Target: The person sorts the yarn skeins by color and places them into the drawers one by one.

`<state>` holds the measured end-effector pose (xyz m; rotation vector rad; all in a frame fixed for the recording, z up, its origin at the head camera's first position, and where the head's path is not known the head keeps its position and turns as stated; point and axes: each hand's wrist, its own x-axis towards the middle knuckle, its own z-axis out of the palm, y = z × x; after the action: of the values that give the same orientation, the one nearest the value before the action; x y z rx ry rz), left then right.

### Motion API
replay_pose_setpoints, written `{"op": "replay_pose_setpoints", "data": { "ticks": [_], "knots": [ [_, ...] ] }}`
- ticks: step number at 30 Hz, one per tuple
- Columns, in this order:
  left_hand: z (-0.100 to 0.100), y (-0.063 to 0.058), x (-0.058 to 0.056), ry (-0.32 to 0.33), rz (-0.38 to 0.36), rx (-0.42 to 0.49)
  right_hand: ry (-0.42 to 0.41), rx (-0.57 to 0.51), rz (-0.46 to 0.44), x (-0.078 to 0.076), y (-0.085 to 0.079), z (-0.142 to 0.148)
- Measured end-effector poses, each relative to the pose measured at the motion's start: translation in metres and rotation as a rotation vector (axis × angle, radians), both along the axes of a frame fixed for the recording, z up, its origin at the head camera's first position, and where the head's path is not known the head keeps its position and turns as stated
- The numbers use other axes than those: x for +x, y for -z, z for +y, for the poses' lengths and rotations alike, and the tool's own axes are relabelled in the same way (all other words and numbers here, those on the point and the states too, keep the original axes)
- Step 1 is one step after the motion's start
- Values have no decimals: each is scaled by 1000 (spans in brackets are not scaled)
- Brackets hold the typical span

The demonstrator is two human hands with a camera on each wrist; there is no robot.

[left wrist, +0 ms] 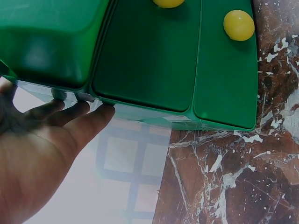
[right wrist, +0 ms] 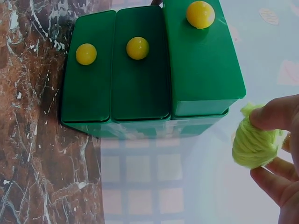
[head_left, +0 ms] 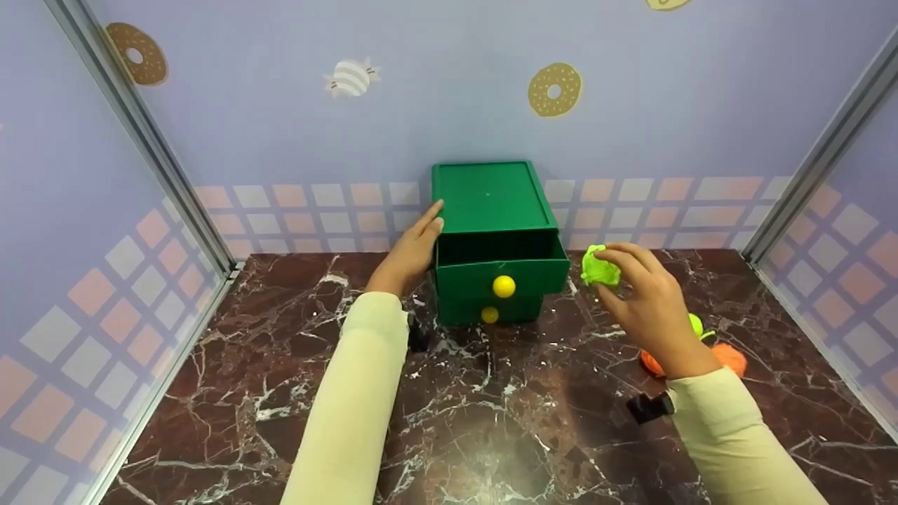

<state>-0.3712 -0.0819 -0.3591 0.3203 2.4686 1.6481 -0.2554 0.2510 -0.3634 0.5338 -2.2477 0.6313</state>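
A green drawer cabinet (head_left: 489,196) stands by the back wall, its top drawer (head_left: 463,280) pulled out and its lower drawers pushed in. Each drawer has a round yellow knob (right wrist: 137,48). My left hand (head_left: 409,257) rests its fingers against the cabinet's left side, near the upper edge. Between thumb and fingers, my right hand (head_left: 651,308) pinches a small lime-green ball of yarn (right wrist: 254,143). The ball is in the air just right of the open drawer, about level with its front.
Orange yarn balls (head_left: 731,359) and a lime-green ball (head_left: 695,324) lie on the dark marbled tabletop (head_left: 505,435), partly hidden behind my right wrist. Patterned panels (head_left: 449,91) close in the back and both sides.
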Motion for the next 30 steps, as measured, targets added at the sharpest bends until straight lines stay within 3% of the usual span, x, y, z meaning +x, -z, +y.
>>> {"op": "replay_pose_setpoints", "data": {
  "ticks": [11,22,30],
  "knots": [
    [3,0,-1,-28,-14,19,-15,-22,33,-4,-7,-8],
    [2,1,0,-39,-1,-26,-30,-21,70,-10,-13,-19],
    [4,1,2,-38,-12,10,-37,-40,66,-15,-16,-24]
  ]
}}
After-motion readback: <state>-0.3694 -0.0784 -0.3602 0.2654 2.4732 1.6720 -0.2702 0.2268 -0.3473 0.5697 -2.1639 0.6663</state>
